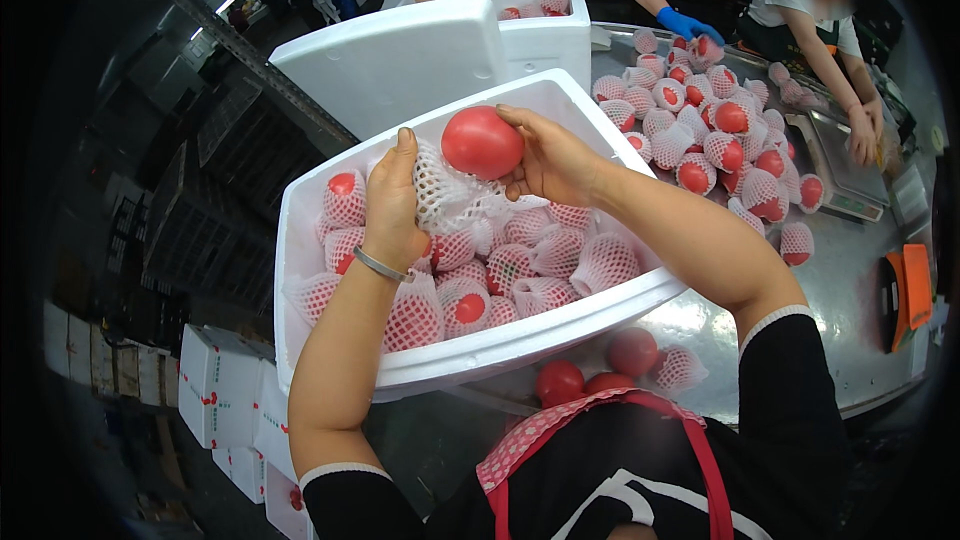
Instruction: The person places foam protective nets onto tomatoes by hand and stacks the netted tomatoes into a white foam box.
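Note:
In my right hand [551, 146] is a bare red tomato [482, 142], gripped at its right side above a white foam box [517, 349]. My left hand [395, 202], with a metal bangle at its wrist, holds a white foam net sleeve [450, 191] just below and left of the tomato. The sleeve appears to hang loose, with no fruit seen in it. Under both hands, several net-wrapped tomatoes [469, 304] fill the box; my left hand and forearm hide some of them.
Net-wrapped tomatoes [694, 176] are heaped on the metal table [705, 322], near a scale [840, 157]. Bare tomatoes [559, 382] lie by my apron. A foam lid [405, 52] stands behind the box. A co-worker's blue-gloved hand [686, 24] touches the heap. Printed cartons [225, 390] are stacked lower left.

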The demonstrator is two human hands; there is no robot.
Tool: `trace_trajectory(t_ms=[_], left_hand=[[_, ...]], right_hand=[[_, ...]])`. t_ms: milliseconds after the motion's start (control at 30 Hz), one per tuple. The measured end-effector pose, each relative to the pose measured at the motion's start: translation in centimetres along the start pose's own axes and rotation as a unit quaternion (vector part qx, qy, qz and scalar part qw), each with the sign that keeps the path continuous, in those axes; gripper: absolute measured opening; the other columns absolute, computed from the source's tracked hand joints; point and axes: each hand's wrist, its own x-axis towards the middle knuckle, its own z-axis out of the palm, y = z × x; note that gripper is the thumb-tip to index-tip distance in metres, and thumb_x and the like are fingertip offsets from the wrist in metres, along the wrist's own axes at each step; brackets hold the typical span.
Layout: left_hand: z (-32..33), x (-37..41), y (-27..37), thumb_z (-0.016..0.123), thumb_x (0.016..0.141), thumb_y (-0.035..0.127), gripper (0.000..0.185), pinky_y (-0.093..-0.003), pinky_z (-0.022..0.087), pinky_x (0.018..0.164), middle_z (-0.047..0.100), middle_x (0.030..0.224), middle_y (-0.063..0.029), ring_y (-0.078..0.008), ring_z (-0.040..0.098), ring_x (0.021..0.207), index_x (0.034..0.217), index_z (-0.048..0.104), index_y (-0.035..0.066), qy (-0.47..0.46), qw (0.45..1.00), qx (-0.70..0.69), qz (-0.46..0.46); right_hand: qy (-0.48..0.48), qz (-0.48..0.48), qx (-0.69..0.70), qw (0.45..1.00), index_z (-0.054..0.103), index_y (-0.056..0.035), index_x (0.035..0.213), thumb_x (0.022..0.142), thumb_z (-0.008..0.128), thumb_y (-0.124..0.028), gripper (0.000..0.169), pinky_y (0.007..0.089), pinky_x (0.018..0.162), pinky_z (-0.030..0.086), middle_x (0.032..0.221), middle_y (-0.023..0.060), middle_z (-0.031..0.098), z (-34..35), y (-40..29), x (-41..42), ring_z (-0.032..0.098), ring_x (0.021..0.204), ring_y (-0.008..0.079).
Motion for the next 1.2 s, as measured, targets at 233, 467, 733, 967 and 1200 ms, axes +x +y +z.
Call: trace_trajectory(t_ms=[233, 467, 733, 967, 1200], left_hand=[[-1.0, 0.4, -0.4, 0.045, 0.1, 0.036, 0.037, -0.0287, 0.052, 0.07, 0.061, 0.089, -0.0057, -0.0131, 0.061, 0.079, 0.099, 0.056, 0.001, 0.085, 0.992, 0.082, 0.049], [1.4, -0.3, -1.3, 0.048, 0.097, 0.046, 0.047, -0.0261, 0.046, 0.082, 0.06, 0.098, -0.0035, -0.01, 0.056, 0.09, 0.111, 0.058, 0.002, 0.007, 0.971, 0.218, 0.098], [0.2, 0.2, -1.8, 0.045, 0.095, 0.054, 0.059, -0.0246, 0.041, 0.087, 0.06, 0.107, -0.0042, -0.0103, 0.052, 0.097, 0.12, 0.057, 0.002, -0.062, 0.974, 0.216, 0.002], [0.3, 0.0, -2.0, 0.055, 0.093, 0.048, 0.055, -0.025, 0.041, 0.088, 0.059, 0.108, -0.0058, -0.0108, 0.053, 0.098, 0.12, 0.056, 0.0, -0.065, 0.973, 0.22, 0.018], [1.1, -0.5, -1.8, 0.061, 0.088, 0.042, 0.05, -0.0256, 0.041, 0.089, 0.059, 0.107, -0.0071, -0.0117, 0.053, 0.099, 0.118, 0.056, 0.001, -0.05, 0.959, 0.278, 0.024]], right_hand=[[-0.02, 0.085, 0.091, 0.992, 0.052, -0.0038, 0.106, 0.094, 0.027, -0.059, 0.062, 0.0263, 0.051, 0.043, 0.068, 0.0088, 0.06, -1.7, -0.4, 0.4, 0.053, 0.054, 0.0131], [-0.007, 0.156, 0.058, 0.986, 0.052, -0.0051, 0.097, 0.09, 0.017, -0.071, 0.075, 0.021, 0.038, 0.038, 0.061, 0.0091, 0.061, -0.9, -0.3, 0.1, 0.049, 0.04, 0.0092], [-0.01, 0.166, -0.004, 0.986, 0.053, -0.0036, 0.101, 0.085, 0.012, -0.077, 0.085, 0.0211, 0.036, 0.038, 0.059, 0.0109, 0.06, -1.0, -0.6, -0.1, 0.048, 0.038, 0.0086], [0.017, 0.19, -0.026, 0.981, 0.053, -0.0053, 0.094, 0.082, 0.015, -0.082, 0.086, 0.0193, 0.035, 0.032, 0.055, 0.0077, 0.052, -1.2, -0.3, 0.4, 0.046, 0.04, 0.0089], [0.055, 0.114, -0.051, 0.991, 0.051, -0.0038, 0.113, 0.085, 0.017, -0.077, 0.086, 0.0243, 0.045, 0.044, 0.089, 0.0158, 0.061, -0.7, 0.7, 0.5, 0.062, 0.062, 0.0195]])
